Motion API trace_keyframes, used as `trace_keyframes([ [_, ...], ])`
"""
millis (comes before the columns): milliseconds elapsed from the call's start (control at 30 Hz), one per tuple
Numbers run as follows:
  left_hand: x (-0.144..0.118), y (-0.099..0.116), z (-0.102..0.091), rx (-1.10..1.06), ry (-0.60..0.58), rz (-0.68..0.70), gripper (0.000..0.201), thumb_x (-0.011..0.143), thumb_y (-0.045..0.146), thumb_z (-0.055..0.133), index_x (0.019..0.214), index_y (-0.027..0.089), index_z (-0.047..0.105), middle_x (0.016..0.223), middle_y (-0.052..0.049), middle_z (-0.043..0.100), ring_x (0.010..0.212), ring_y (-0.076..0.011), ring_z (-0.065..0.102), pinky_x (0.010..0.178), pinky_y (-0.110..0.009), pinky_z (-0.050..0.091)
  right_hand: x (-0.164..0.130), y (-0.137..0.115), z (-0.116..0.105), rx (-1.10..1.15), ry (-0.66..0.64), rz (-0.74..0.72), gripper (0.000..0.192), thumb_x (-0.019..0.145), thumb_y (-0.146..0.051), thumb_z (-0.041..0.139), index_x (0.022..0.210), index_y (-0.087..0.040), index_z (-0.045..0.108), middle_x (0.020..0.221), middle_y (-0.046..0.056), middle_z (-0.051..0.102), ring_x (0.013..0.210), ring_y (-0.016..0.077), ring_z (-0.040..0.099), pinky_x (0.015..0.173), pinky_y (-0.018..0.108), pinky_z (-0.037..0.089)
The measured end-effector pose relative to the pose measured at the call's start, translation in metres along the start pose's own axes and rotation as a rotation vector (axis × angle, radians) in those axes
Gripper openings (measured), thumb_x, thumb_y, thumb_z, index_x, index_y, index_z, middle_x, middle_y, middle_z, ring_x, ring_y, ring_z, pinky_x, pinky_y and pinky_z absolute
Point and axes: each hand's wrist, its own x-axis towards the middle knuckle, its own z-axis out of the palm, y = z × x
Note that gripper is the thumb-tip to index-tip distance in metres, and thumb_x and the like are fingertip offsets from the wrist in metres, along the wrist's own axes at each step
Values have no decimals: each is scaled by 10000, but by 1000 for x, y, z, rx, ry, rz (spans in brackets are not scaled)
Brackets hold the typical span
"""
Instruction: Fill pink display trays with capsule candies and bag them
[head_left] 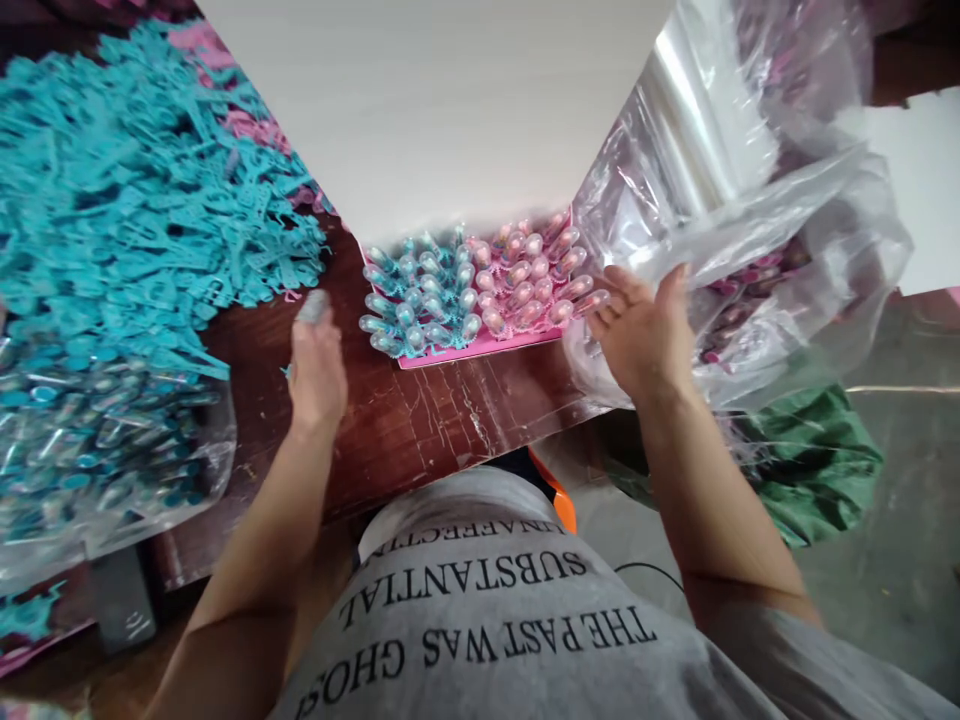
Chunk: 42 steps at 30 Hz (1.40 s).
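Observation:
A box with a pink front edge (480,350) stands before me on the dark table, with a large white panel (450,110) rising behind it. Clear round-tipped tubes fill it, teal ones (420,300) on the left half and pink ones (525,280) on the right. My left hand (319,370) is held apart from the box's left side, empty, fingers stretched and slightly blurred; a grey covering shows on one fingertip. On the other side my right hand (646,335) is open with fingers spread, its fingertips close to the outermost pink tubes. Whether they touch I cannot tell.
Teal plastic pieces (135,190) are heaped at the left, with some pink pieces (255,130) beside them. Below sits a bag of teal-ended clear tubes (97,430). Clear plastic bags (795,220) with pink-ended items crowd the right. A green sack (817,460) lies lower right.

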Motion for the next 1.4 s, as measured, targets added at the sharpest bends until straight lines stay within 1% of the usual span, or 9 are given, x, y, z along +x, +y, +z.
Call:
trace_keyframes([
  [200,7,-6,66,-317,-83,-84,750,998,855,340,1232,256,726,1296,-79,784,1347,-287,692,1103,-454,597,2,5,21,229,-128,213,1101,862,-1008,37,1337,-260,690,1172,156,804,1260,332,732,999,527,626],
  [400,-57,8,12,-396,126,-125,673,947,864,553,1118,252,772,1242,-86,801,1387,-310,667,1209,-436,538,-32,-3,52,285,-218,323,822,951,-927,347,1257,-271,735,1273,112,800,1232,296,753,1040,505,635],
  [533,-80,15,-7,-395,145,-113,718,970,878,488,1136,245,785,1258,-102,800,1411,-321,651,1230,-460,513,-36,-32,55,50,-169,38,767,1059,-811,234,1451,-316,669,1581,89,638,1463,286,613,1163,545,564],
  [700,-75,12,7,-348,160,-76,783,976,913,401,1207,259,764,1285,-93,790,1399,-305,667,1230,-447,505,-24,-89,69,-529,-234,-480,737,1070,-785,214,1627,-407,513,1771,8,398,1698,340,244,1356,688,219],
  [900,-72,-3,6,-257,176,-28,781,1039,861,294,1238,243,727,1334,-75,766,1434,-279,643,1202,-420,508,-12,-95,116,-809,-248,-551,734,1055,-772,369,1666,-374,454,1762,66,420,1689,426,210,1321,802,-24],
  [1033,-46,22,-31,-216,198,-111,965,1000,911,117,1431,208,617,1530,-123,666,1528,-329,553,1207,-475,500,-14,-100,101,-714,-228,-594,763,1074,-774,213,1635,-333,483,1737,83,453,1659,388,300,1332,778,107],
  [1200,34,92,-62,25,127,65,1201,898,833,-286,1655,173,372,1712,-114,492,1586,-302,482,1287,-561,416,22,-129,55,-217,193,-474,700,1109,-698,143,1458,-324,621,1533,90,642,1432,288,591,1219,531,495],
  [1333,54,129,-50,15,-74,77,1192,947,889,-116,1413,74,619,1382,-134,754,1401,-319,646,1218,-548,496,41,-135,38,-26,-92,-165,891,1096,-633,-53,1435,-242,672,1490,160,675,1361,308,656,1003,483,614],
  [1400,33,132,-54,116,-163,117,1104,972,943,103,1141,68,756,1203,-160,804,1366,-358,650,1264,-574,441,25,-128,25,-108,-196,-212,831,1086,-766,157,1260,-235,772,1406,158,720,1308,330,683,963,495,613],
])
